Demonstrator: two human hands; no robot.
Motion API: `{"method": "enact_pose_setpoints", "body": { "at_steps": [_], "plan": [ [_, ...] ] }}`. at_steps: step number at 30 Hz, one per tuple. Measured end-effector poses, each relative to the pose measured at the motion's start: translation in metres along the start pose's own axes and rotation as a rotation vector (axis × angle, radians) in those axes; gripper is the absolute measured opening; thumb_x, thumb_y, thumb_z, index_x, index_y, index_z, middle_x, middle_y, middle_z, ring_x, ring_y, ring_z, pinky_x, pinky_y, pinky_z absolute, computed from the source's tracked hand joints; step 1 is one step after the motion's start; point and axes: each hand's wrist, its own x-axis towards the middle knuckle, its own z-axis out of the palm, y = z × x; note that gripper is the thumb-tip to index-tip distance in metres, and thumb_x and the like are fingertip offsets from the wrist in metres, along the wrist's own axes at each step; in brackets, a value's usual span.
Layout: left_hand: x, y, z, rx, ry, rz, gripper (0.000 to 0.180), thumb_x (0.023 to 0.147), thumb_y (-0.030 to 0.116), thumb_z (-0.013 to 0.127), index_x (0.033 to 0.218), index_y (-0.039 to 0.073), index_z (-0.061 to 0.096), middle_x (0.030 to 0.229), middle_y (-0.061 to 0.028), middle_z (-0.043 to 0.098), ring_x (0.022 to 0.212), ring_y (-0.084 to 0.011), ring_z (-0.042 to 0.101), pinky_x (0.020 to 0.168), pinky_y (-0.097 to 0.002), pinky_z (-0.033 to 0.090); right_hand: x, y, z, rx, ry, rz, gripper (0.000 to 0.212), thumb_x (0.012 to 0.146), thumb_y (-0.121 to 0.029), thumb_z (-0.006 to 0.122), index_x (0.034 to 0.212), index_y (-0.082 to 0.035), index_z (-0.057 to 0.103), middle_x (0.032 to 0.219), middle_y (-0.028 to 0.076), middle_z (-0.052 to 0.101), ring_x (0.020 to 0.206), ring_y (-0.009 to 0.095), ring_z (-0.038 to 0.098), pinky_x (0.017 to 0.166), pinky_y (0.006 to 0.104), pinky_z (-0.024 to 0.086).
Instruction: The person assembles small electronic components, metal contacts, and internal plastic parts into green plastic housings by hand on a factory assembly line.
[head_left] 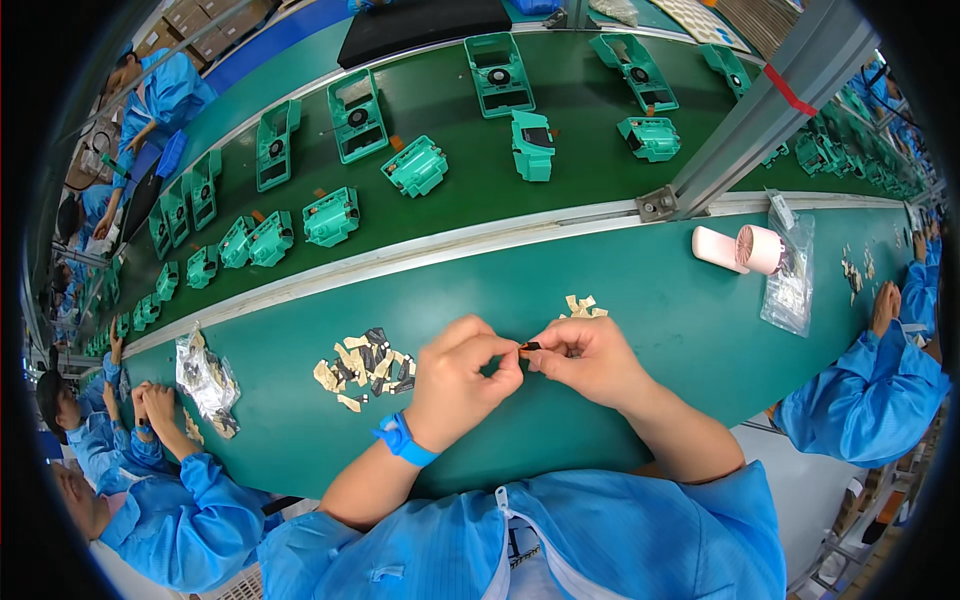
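In front of my chest, both hands meet above the green tabletop. My left hand (464, 368) pinches one end of a small black-and-orange piece (530, 346) between thumb and forefinger. The other end sits in the closed fingertips of my right hand (592, 362). Most of the piece is covered by fingers, so its kind is unclear. To the left of my left hand lies a loose pile of small cream and black pieces (365, 364). A few more cream pieces (582, 307) lie just beyond my right hand. A blue band (404, 440) circles my left wrist.
Beyond a metal rail (420, 262), a dark green belt carries several teal plastic housings (498, 75). A metal post (765, 105) rises at right. Nearby are a pink handheld fan (758, 249) and a clear plastic bag (790, 285). Co-workers in blue (865, 395) sit on both sides.
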Motion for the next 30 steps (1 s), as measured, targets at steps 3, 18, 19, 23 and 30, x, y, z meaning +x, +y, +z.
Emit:
{"method": "enact_pose_setpoints", "body": {
  "at_steps": [3, 18, 19, 23, 30],
  "plan": [
    [0.001, 0.000, -0.004, -0.138, 0.038, -0.231, 0.008, 0.068, -0.003, 0.069, 0.076, -0.001, 0.068, 0.070, -0.0046, 0.057, 0.056, -0.0094, 0.052, 0.051, -0.0218, 0.043, 0.001, -0.004, -0.013, 0.007, 0.022, 0.051, 0.012, 0.082, -0.004, 0.067, 0.092, 0.001, 0.069, 0.075, 0.002, 0.065, 0.066, 0.004, 0.057, 0.058, 0.0200, 0.047],
    [-0.010, -0.019, 0.051, -0.023, -0.149, 0.092, 0.016, 0.074, 0.009, 0.076, 0.087, 0.004, 0.069, 0.080, -0.0059, 0.058, 0.066, -0.0180, 0.061, 0.059, -0.0285, 0.053, 0.009, -0.013, -0.036, -0.449, 0.391, -0.488, 0.012, 0.078, 0.002, 0.066, 0.090, 0.002, 0.068, 0.075, 0.005, 0.062, 0.058, 0.007, 0.055, 0.050, 0.0219, 0.043],
    [-0.008, -0.018, 0.048, -0.024, -0.151, 0.093, 0.016, 0.074, 0.009, 0.076, 0.087, 0.004, 0.069, 0.080, -0.0059, 0.058, 0.066, -0.0180, 0.061, 0.059, -0.0285, 0.053, 0.011, -0.012, -0.035, -0.495, 0.389, -0.558, 0.013, 0.077, 0.001, 0.067, 0.089, 0.001, 0.068, 0.074, 0.005, 0.063, 0.057, 0.009, 0.056, 0.049, 0.0235, 0.043],
    [-0.001, -0.004, 0.040, -0.237, -0.259, -0.145, 0.023, 0.074, 0.007, 0.077, 0.094, 0.005, 0.068, 0.086, -0.0063, 0.062, 0.067, -0.0130, 0.060, 0.058, -0.0263, 0.052, 0.016, -0.012, -0.041, -0.827, 0.400, -0.832, 0.015, 0.072, 0.001, 0.070, 0.087, -0.002, 0.069, 0.073, 0.006, 0.063, 0.055, 0.017, 0.057, 0.048, 0.0279, 0.045],
    [-0.005, -0.020, 0.035, -0.521, -0.189, -0.422, 0.016, 0.087, 0.015, 0.067, 0.094, 0.002, 0.064, 0.078, -0.0041, 0.060, 0.065, -0.0107, 0.055, 0.054, -0.0237, 0.045, 0.014, -0.017, -0.048, -1.063, 0.328, -1.032, 0.026, 0.066, -0.005, 0.071, 0.092, -0.007, 0.069, 0.074, 0.002, 0.061, 0.059, 0.017, 0.057, 0.054, 0.0294, 0.046]
  ]
}}
